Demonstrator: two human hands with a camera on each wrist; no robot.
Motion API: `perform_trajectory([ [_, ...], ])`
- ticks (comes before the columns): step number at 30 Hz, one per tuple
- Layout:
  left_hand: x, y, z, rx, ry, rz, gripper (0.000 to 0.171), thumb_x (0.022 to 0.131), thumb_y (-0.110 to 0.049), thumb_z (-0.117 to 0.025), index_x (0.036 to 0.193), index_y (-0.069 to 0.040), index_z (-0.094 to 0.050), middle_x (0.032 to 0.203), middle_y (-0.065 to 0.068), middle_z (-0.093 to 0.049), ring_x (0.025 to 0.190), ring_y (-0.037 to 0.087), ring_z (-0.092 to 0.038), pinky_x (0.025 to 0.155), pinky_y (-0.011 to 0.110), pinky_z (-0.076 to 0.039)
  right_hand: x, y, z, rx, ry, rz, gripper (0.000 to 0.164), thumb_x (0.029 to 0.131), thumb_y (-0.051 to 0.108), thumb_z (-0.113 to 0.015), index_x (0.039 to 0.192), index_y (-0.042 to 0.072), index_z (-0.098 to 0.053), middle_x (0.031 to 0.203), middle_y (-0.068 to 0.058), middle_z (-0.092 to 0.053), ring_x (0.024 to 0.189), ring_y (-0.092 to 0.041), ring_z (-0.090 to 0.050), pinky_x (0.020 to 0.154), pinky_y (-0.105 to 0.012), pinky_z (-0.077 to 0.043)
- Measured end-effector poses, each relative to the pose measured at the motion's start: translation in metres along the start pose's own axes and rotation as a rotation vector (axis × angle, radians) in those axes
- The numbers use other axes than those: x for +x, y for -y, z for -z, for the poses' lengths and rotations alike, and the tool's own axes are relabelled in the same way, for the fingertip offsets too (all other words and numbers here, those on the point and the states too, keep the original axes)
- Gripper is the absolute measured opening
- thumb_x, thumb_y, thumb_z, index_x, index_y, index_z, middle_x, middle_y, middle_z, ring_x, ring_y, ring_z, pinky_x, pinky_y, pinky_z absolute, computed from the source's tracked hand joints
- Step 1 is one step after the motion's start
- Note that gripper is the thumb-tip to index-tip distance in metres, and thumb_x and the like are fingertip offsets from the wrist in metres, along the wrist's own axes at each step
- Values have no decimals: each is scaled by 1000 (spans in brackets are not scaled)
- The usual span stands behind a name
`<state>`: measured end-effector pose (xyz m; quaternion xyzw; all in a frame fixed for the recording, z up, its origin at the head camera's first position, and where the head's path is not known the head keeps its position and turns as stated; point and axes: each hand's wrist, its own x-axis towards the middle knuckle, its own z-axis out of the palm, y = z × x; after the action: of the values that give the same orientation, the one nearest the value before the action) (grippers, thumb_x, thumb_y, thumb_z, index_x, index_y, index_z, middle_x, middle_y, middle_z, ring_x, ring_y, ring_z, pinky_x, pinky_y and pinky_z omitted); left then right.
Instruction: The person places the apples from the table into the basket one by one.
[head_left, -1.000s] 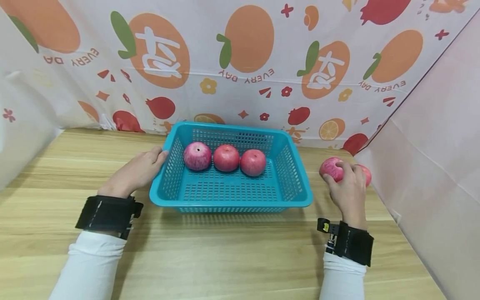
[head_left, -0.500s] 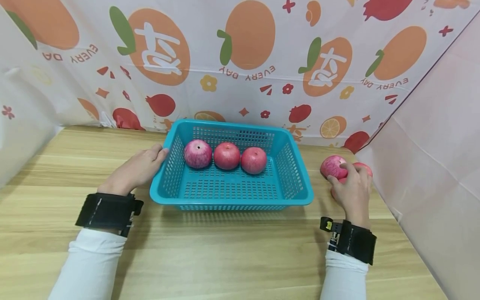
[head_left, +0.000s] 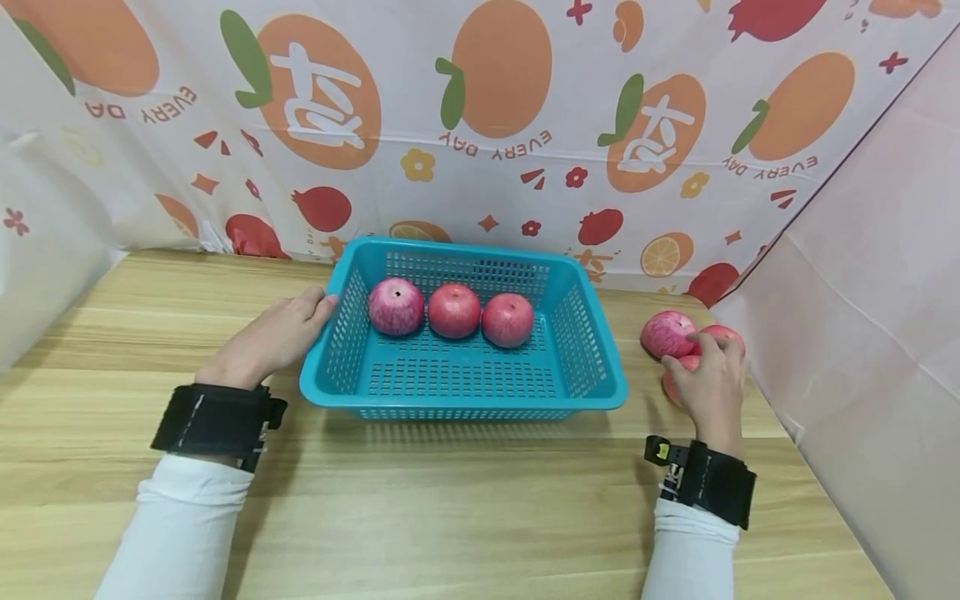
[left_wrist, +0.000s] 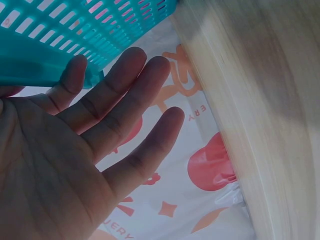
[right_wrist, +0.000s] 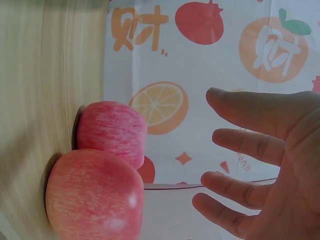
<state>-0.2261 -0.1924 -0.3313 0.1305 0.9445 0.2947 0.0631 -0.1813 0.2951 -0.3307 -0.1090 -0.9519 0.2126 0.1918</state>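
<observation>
A turquoise plastic basket [head_left: 465, 403] stands mid-table with three red apples in a row along its back half: a purplish streaked one [head_left: 396, 307], a middle one [head_left: 453, 311] and a right one [head_left: 507, 321]. My left hand [head_left: 281, 337] touches the basket's left rim, its fingers extended in the left wrist view. To the right of the basket lie three more apples close together: a streaked one [head_left: 666, 336], a near one [head_left: 671, 387] and a far right one [head_left: 725, 333]. My right hand [head_left: 711, 392] hovers over these with fingers spread, apart from the apples [right_wrist: 95, 195] in the right wrist view.
The wooden table [head_left: 465, 517] ends at a fruit-printed cloth [head_left: 495, 192] behind and a pale wall panel [head_left: 847, 300] on the right. Black wrist straps with small cameras sit on both forearms.
My right hand has shifted slightly right and drawn back from the apples. The near apple, hidden a second ago, now shows. The left hand and basket stay in place.
</observation>
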Motion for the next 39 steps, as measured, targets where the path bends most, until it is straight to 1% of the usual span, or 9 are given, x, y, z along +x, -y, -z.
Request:
perform_trajectory([
  [4, 0, 0, 0, -5, 1, 1, 64, 98, -45, -17, 136, 6, -22, 111, 25, -50, 96, 35, -53, 84, 58, -44, 0, -2, -1, 1, 18, -12, 49, 83, 20, -62, 123, -4, -46, 127, -31, -31, 116, -45, -23, 85, -70, -28],
  [11, 0, 0, 0, 2, 1, 3, 64, 98, -45, -17, 135, 6, -23, 113, 26, -49, 98, 36, -51, 84, 59, -43, 0, -5, -1, -11, 34, -27, 50, 83, 21, -62, 125, -3, -46, 129, -30, -29, 116, -46, -22, 83, -71, -27],
  [22, 0, 1, 0, -2, 2, 0, 63, 97, -45, -17, 134, 6, -23, 111, 25, -50, 95, 35, -53, 82, 57, -45, 1, -9, -4, -15, 61, -50, 53, 83, 20, -62, 127, -3, -43, 131, -32, -25, 118, -46, -19, 84, -72, -26],
  [32, 1, 2, -2, -16, -5, -12, 61, 98, -44, -19, 133, 5, -26, 105, 23, -55, 85, 28, -59, 77, 51, -50, 3, -13, -6, -21, 91, -61, 60, 81, 20, -63, 131, -3, -38, 133, -34, -22, 121, -48, -14, 84, -74, -25],
  [39, 1, 1, -1, -16, -8, -13, 61, 97, -45, -20, 132, 5, -27, 104, 23, -55, 85, 28, -59, 76, 50, -51, 4, -14, -8, -27, 112, -77, 64, 82, 20, -63, 134, -2, -34, 135, -34, -19, 123, -48, -12, 86, -74, -24],
])
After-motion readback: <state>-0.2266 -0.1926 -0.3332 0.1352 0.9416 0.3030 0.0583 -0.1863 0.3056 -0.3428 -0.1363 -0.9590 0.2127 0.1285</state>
